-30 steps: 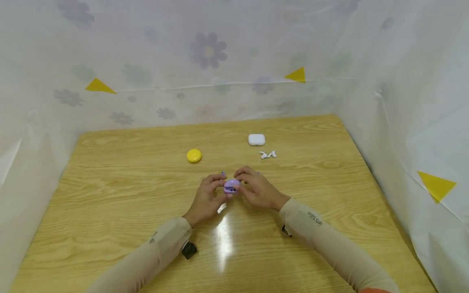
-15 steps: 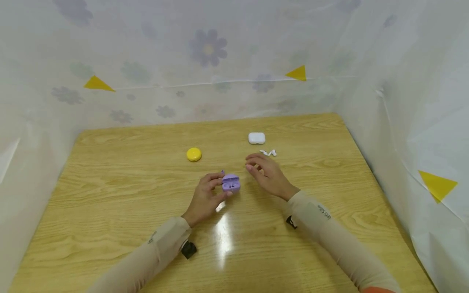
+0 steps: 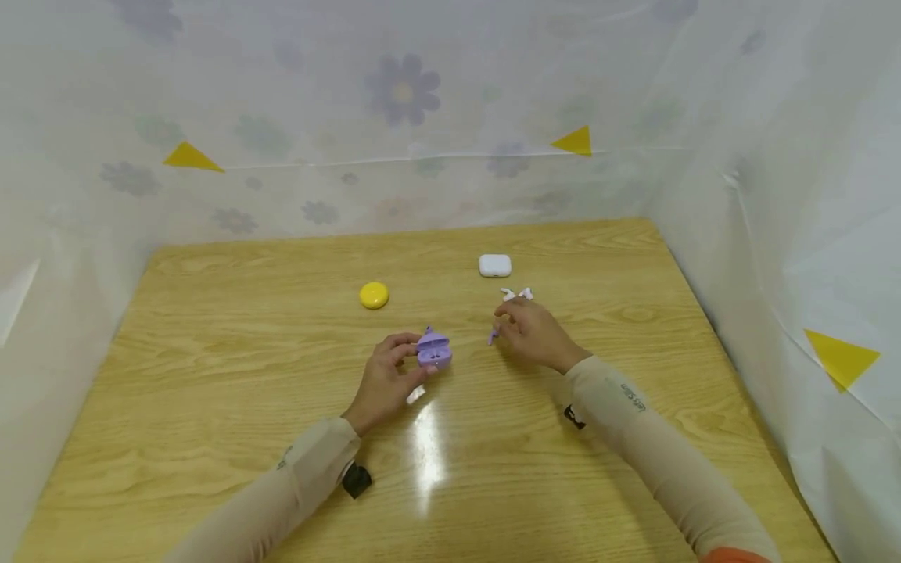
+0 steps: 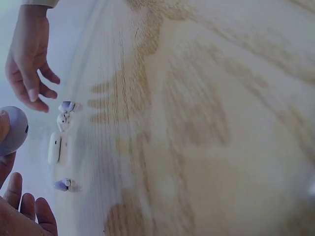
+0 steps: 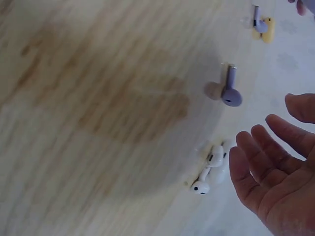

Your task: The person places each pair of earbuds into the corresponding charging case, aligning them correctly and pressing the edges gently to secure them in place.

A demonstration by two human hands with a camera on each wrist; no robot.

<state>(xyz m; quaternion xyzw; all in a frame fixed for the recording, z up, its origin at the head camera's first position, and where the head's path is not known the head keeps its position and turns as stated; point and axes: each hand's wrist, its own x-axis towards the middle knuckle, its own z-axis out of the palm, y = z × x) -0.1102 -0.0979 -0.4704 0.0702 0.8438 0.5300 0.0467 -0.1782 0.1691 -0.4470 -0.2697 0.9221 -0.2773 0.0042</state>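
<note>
My left hand (image 3: 383, 383) holds a purple earbud case (image 3: 434, 360) between thumb and fingers, its lid raised and two dark slots visible inside. In the left wrist view the case (image 4: 17, 132) appears at the left edge. Over a purple earbud (image 5: 231, 93) lying on the table hovers my right hand (image 3: 538, 335), fingers loosely bent and the thumb apart from them. The right wrist view shows a gap between that hand and the earbud. A second purple earbud (image 3: 428, 330) lies just behind the case, mostly hidden by it in the head view.
Two white earbuds (image 3: 526, 293) lie just beyond my right hand, with a white earbud case (image 3: 495, 266) behind them. A round yellow case (image 3: 374, 295) sits farther left. Pale flowered sheeting (image 3: 401, 195) encloses the back and sides of the wooden table (image 3: 246, 328).
The case lid has gone from partly raised to fully raised. My right hand has left the case and moved right to the purple earbud. My left hand has shifted slightly left with the case.
</note>
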